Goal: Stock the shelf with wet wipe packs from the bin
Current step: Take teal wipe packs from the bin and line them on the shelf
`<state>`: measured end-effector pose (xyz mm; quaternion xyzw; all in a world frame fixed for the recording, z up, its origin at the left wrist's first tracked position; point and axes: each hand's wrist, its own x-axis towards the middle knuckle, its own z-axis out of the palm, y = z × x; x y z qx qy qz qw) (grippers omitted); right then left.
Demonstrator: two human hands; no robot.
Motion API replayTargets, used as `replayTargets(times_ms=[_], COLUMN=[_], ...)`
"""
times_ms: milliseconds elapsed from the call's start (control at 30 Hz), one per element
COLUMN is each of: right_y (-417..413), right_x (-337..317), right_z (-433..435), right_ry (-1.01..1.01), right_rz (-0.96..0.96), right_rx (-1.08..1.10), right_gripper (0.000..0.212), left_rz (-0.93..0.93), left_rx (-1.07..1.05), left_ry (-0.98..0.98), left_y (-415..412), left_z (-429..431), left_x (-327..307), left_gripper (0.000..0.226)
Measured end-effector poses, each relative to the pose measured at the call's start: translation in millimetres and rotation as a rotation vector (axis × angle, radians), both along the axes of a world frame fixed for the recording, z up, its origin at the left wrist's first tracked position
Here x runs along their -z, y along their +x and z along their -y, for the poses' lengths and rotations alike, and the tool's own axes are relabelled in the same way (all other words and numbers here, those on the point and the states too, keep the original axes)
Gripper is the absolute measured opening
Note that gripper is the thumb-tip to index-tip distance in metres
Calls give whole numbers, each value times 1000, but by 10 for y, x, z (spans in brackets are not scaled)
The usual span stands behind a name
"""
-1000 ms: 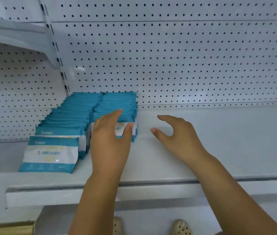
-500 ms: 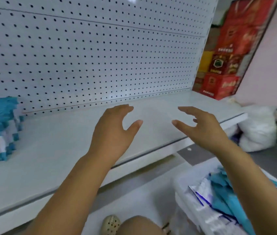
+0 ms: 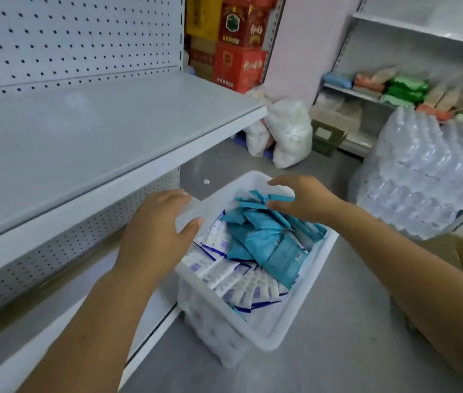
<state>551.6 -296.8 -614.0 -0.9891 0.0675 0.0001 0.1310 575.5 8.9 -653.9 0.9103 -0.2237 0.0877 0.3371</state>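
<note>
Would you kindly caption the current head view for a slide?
Left hand and right hand, both open, reach toward the white bin of teal wet wipe packs beside the shelf.

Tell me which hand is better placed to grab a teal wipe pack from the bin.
Probably the right hand: it hovers open directly over the teal wipe packs. The left hand sits off at the bin rim, over white packs.

Left hand [image 3: 153, 236] and right hand [image 3: 306, 199] hover over teal packs [image 3: 267, 242] in white bin [image 3: 309, 279].
</note>
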Motion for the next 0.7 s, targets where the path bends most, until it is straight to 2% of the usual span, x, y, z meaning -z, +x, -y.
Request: replayTargets(times_ms=[233,433,533,700], right_y=[63,201,259,339], right_x=[697,1152,1344,1498], right_z=[59,-47,6,68], right_ry=[86,124,100,135], right_rz=[-226,-216,-217,-99], right_rx=[42,15,10,32], right_gripper=[69,75,66,46], left_rz=[-112,-243,-337,-362], left_rx=[7,-15,-16,-40], left_ry=[161,294,264,259], left_y=[108,163,142,131], left_z=[47,19,36,116], left_x=[441,683,778,829], left_gripper=[64,78,81,82])
